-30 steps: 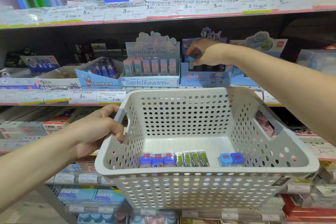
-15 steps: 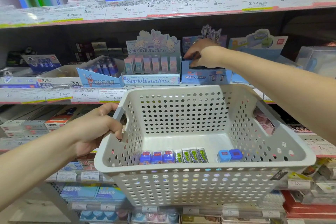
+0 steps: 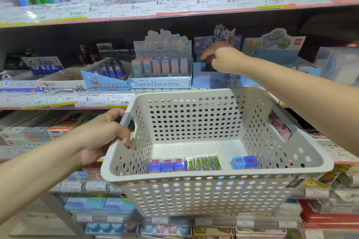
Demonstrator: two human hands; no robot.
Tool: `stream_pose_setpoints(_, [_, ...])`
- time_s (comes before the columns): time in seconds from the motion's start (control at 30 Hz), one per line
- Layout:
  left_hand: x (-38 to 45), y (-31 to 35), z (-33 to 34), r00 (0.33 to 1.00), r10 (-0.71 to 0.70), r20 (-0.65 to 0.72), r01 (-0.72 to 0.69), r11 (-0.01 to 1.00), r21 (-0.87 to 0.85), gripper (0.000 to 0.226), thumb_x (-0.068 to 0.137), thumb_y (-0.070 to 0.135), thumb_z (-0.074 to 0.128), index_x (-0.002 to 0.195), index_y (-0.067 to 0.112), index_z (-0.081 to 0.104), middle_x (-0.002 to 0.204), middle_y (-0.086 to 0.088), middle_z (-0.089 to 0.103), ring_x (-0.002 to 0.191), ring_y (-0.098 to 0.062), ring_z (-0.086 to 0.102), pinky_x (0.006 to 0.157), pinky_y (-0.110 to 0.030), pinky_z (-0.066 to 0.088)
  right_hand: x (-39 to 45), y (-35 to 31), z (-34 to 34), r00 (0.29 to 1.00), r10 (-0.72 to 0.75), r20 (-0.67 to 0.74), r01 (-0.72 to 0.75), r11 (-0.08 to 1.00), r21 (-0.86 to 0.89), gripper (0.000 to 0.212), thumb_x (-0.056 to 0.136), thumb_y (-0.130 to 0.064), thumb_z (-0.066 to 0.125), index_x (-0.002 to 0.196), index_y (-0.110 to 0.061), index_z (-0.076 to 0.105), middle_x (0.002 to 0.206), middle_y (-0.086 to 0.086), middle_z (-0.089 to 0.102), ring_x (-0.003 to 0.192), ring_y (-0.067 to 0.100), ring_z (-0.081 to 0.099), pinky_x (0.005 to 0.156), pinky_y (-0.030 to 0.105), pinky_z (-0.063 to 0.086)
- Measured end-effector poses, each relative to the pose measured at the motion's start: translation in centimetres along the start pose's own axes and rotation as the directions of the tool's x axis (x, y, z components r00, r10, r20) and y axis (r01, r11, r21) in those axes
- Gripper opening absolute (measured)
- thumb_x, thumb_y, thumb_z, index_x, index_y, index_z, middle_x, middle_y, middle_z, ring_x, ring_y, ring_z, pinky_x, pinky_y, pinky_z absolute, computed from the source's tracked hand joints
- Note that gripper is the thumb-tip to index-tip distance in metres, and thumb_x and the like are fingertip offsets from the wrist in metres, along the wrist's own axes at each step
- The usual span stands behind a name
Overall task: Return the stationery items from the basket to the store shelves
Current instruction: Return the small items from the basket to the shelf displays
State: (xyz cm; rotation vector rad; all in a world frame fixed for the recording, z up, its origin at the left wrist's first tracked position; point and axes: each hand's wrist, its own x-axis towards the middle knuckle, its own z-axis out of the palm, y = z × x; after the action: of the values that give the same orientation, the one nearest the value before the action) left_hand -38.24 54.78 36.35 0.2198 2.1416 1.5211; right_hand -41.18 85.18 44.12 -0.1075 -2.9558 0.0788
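Centre right of frame, mid shelf: right hand reaching into the blue display box just right of the Sanrio box. Fingers curled down at the box mouth; small blue shape under the fingertips, can't tell if pinched item or box stock, so grip state unclear. Lower left: left hand clamped round the handle of the white basket, held level below the shelf edge. Probable step: seating one item in the box. To do well: slot upright into the row, release only once seated, keep basket steady. Remaining stock along the basket's near wall, lower centre, well below right hand: three blue packs, four green-label packs, two blue round-cornered cases.
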Motion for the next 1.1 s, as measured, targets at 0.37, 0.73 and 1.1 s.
stream_pose_setpoints(0.37, [-0.2,0.3,0.0,1.000,0.021,0.023,-0.021,1.000,-0.004,0.054,0.055,-0.020,0.053,0.097,0.013,0.055,0.064,-0.016,0.056,0.045,-0.024,0.057,0.043,-0.028,0.049,-3.2,0.8,0.4,0.958,-0.035,-0.285,0.124,0.945,0.302,0.052,0.083,0.009,0.035,0.121,-0.015,0.063,0.124,0.004,0.061,0.115,0.020,0.056,0.091,0.022,0.040])
stream_pose_setpoints(0.73, [0.3,0.0,-0.1,1.000,0.022,0.021,-0.022,1.000,-0.004,0.064,0.040,-0.008,0.051,0.100,0.015,0.055,0.068,-0.018,0.057,0.057,-0.030,0.057,0.052,-0.033,0.049,-8.1,-1.0,2.6,0.932,-0.216,0.289,0.175,0.971,0.162,0.014,0.079,-0.005,0.056,0.075,-0.004,0.068,0.055,-0.006,0.064,0.050,0.000,0.058,0.063,0.024,0.053])
stream_pose_setpoints(1.1, [0.4,-0.3,0.0,1.000,0.002,0.028,-0.002,1.000,0.007,0.060,0.047,-0.015,0.054,0.099,0.014,0.054,0.089,-0.022,0.058,0.072,-0.034,0.058,0.062,-0.038,0.049,-10.3,-3.0,10.2,0.659,-0.043,0.751,0.397,0.868,-0.299,0.037,0.072,-0.035,0.077,0.100,-0.011,0.071,0.091,0.001,0.069,0.078,0.017,0.056,0.050,0.018,0.034])
